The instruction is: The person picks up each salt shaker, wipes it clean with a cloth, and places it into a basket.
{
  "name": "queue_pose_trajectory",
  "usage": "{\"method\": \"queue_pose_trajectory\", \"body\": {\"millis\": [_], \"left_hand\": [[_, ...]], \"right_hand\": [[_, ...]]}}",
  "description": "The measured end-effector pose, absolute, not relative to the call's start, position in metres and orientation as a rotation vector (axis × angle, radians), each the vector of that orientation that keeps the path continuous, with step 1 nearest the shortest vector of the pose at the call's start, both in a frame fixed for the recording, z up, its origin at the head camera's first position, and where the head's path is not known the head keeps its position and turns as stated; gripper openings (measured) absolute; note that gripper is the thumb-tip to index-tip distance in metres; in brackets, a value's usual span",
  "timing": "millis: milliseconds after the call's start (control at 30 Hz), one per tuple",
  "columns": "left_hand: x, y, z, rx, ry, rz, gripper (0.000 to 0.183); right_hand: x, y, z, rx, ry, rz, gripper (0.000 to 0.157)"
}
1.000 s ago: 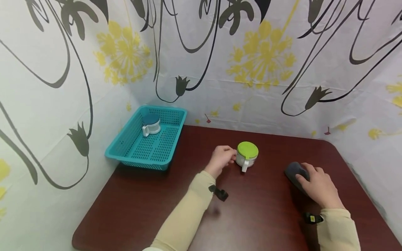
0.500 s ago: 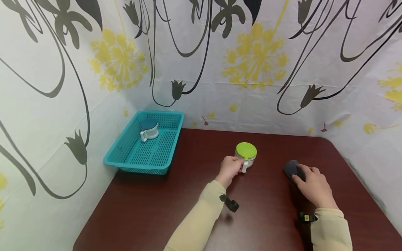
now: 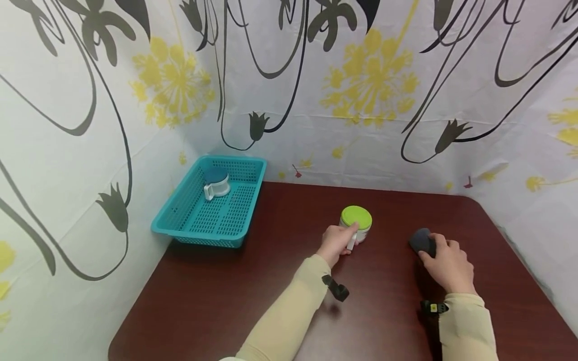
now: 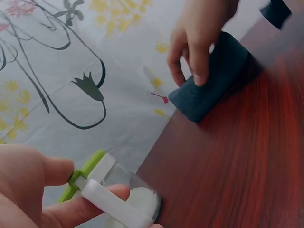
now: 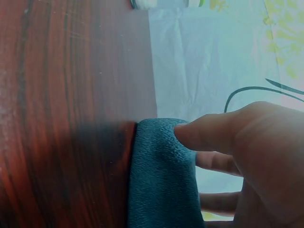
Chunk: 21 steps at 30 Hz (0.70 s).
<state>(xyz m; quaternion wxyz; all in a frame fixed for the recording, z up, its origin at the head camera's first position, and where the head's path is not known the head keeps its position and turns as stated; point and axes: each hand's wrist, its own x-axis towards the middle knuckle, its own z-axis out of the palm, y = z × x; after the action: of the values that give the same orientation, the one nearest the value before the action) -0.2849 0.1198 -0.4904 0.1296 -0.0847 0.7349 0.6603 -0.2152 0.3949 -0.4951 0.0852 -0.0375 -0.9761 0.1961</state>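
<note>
A clear seasoning jar with a green lid [image 3: 355, 216] and a white handle stands on the table. My left hand [image 3: 334, 241] holds it by the handle [image 4: 111, 204]. In the left wrist view the thumb presses at the lid's hinge tab, and a finger passes behind the handle; something pale shows inside the jar. To the right, my right hand [image 3: 451, 265] grips a folded dark blue-grey cloth [image 3: 422, 241]. The right wrist view shows the thumb on the near face of the cloth [image 5: 161, 175], the other fingers on its far side.
A turquoise basket [image 3: 198, 234] sits at the table's back left corner. Inside it is another handled jar with a blue lid [image 3: 217, 175]. Patterned white sheeting [image 3: 289, 150] hangs behind and beside the dark red-brown table [image 3: 203, 301].
My left hand has moved from beside the jar's left side round to its handle and taken hold, with the thumb now at the lid. The right hand keeps holding the cloth in about the same place.
</note>
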Motion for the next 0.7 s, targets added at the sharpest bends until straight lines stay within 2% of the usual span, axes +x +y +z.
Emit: {"method": "queue_pose_trajectory", "body": {"millis": [233,533,700], "left_hand": [[-0.279,0.11,-0.493,-0.254,1.89,2.02,0.033],[-0.277,0.101,-0.491,-0.196,1.608,2.03,0.039],[-0.279,0.098,-0.486,-0.278,1.249,2.081,0.04]], "right_hand": [[-0.212,0.387,-0.499,-0.156,-2.885,0.565,0.064],[-0.21,0.392,-0.497,-0.213,-2.918,0.575,0.063],[-0.213,0.393,-0.499,-0.211,-2.909,0.595,0.063]]}}
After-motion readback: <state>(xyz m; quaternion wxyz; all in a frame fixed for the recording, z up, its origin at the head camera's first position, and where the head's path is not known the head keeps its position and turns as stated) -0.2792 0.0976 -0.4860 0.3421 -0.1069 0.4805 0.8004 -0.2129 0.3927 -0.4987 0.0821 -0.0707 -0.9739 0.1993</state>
